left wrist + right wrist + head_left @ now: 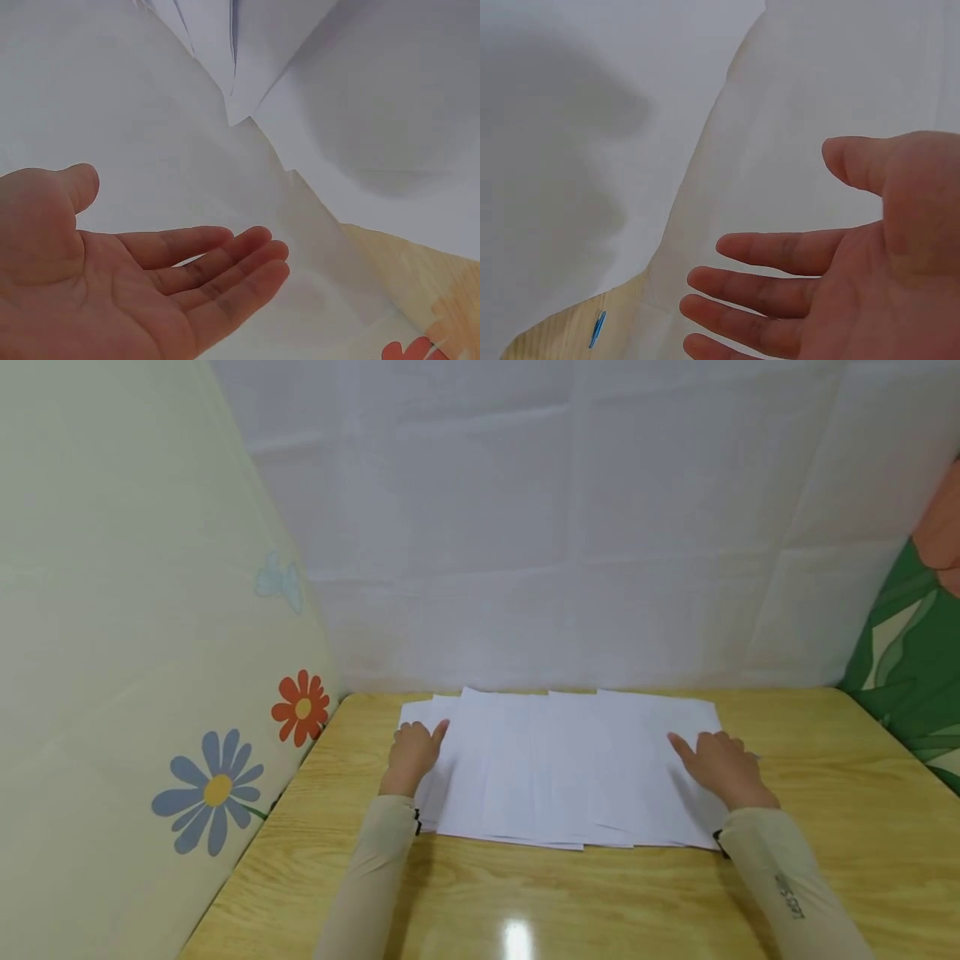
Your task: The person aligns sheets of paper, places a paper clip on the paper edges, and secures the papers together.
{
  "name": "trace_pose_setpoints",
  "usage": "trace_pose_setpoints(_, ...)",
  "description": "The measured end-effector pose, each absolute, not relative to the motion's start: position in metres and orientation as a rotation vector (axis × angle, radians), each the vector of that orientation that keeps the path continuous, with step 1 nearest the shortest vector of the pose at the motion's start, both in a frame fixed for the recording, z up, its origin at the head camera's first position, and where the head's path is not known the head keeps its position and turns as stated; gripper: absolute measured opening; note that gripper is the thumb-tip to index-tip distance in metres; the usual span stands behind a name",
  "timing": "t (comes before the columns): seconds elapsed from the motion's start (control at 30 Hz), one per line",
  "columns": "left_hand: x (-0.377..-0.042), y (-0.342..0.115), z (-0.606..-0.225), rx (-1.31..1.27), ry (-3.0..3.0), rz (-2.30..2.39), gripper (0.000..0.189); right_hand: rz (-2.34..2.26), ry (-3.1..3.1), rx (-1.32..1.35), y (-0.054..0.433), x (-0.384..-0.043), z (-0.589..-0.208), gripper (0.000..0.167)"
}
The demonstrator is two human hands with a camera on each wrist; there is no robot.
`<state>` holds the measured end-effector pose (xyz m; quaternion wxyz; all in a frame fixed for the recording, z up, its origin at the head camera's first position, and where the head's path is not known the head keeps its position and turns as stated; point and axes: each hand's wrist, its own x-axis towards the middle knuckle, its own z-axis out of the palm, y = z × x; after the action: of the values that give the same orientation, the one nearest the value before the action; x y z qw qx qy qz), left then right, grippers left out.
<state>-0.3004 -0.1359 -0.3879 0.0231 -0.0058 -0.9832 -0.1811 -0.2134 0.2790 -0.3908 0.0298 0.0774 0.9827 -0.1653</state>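
Several overlapping sheets of white paper (525,768) lie fanned out side by side on the wooden table. Over the left end of the sheets is my left hand (415,755), its thumb apart from the fingers. In the left wrist view, that hand (142,277) has loosely straight fingers and holds nothing. My right hand (726,767) hovers above the right end of the sheets, casting a shadow on them. The right wrist view shows this hand (840,262) with its fingers extended and spread, holding nothing. A small blue clip-like item (598,328) lies on the table beyond the paper's right edge.
The wooden table (480,893) runs back to a creased white cloth backdrop (570,527). At the left stands a pale panel printed with a blue flower (217,792) and a red flower (301,708). Green leaf-patterned cloth (918,652) hangs on the right.
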Motion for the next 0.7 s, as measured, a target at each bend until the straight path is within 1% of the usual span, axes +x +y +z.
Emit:
trace_pose_setpoints(0.3, -0.305, -0.143, -0.39, 0.008, -3.089, -0.496, 0.072, -0.528, 3.017, 0.242, 0.287, -0.211, -0.393, 0.066)
trace_pose_setpoints(0.5, -0.31, -0.148, -0.391, 0.041, -3.163, -0.461, 0.073, -0.543, 2.956, 0.343, 0.292, -0.213, -0.395, 0.069)
trace_pose_setpoints(0.7, -0.315, -0.156, -0.394, 0.075, -3.231, -0.451, 0.072, -0.581, 2.895, 0.37, 0.298, -0.215, -0.4, 0.07)
